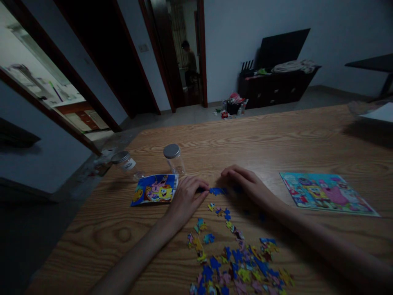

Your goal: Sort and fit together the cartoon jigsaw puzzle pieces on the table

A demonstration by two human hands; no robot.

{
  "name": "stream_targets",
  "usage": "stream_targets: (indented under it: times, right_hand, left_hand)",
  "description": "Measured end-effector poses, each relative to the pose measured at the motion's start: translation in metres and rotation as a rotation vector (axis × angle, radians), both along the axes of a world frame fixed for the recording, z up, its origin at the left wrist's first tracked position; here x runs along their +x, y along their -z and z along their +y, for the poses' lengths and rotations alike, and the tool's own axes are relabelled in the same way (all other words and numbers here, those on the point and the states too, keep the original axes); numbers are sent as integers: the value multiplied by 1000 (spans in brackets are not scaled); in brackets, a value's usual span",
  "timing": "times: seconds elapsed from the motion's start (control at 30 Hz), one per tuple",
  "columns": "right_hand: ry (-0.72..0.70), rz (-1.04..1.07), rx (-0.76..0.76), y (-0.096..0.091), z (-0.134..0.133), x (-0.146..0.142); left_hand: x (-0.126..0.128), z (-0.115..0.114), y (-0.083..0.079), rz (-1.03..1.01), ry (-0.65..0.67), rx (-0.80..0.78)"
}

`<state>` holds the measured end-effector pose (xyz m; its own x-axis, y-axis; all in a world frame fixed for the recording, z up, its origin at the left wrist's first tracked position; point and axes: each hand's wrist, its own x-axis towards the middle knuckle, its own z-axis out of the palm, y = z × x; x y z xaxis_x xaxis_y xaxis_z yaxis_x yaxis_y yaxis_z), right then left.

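Observation:
My left hand (188,194) rests on the table with thumb and forefinger closed on a blue jigsaw piece at the end of a short row of blue puzzle pieces (217,191). To the right of that row lies my right hand (244,178), its fingers curled together; whatever is under them is hidden. Below both hands, a loose pile of puzzle pieces (242,266) in blue, yellow and pink spreads toward me. A cartoon picture card (159,189) sits just left of my left hand. Farther right is a larger cartoon picture sheet (328,193).
Two clear jars with grey lids stand at the back left: one jar (175,159) upright, another jar (127,164) near the table's left edge. A pale sheet (379,112) lies at the far right. Beyond the wooden table (260,135), a person (189,61) sits through a doorway.

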<state>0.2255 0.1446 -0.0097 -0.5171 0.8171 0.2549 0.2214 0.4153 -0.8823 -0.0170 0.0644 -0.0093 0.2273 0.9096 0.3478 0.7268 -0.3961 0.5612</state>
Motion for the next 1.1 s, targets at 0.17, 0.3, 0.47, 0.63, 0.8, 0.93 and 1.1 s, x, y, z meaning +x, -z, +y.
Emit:
stream_targets:
  times: [0.17, 0.3, 0.47, 0.63, 0.8, 0.93, 1.1]
  right_hand:
    - [22, 7, -94, 2, 9, 10]
    - [-92, -78, -40, -5, 12, 18]
    - [-212, -232, 182, -16, 4, 30]
    - [-176, -295, 373, -7, -5, 23]
    - [-163, -322, 469, 2, -5, 9]
    - [-180, -316, 491, -2, -8, 9]
    - [-195, -304, 496, -8, -14, 21]
  left_hand:
    - [2, -3, -4, 9, -31, -6]
    - [0, -3, -3, -7, -52, 4]
    - [-1, 0, -1, -8, -34, 26]
    - [2, -1, -2, 7, -38, 46]
    - [5, -5, -5, -17, -73, 58]
    - [8, -8, -8, -20, -66, 47]
    - [12, -13, -9, -16, -66, 32]
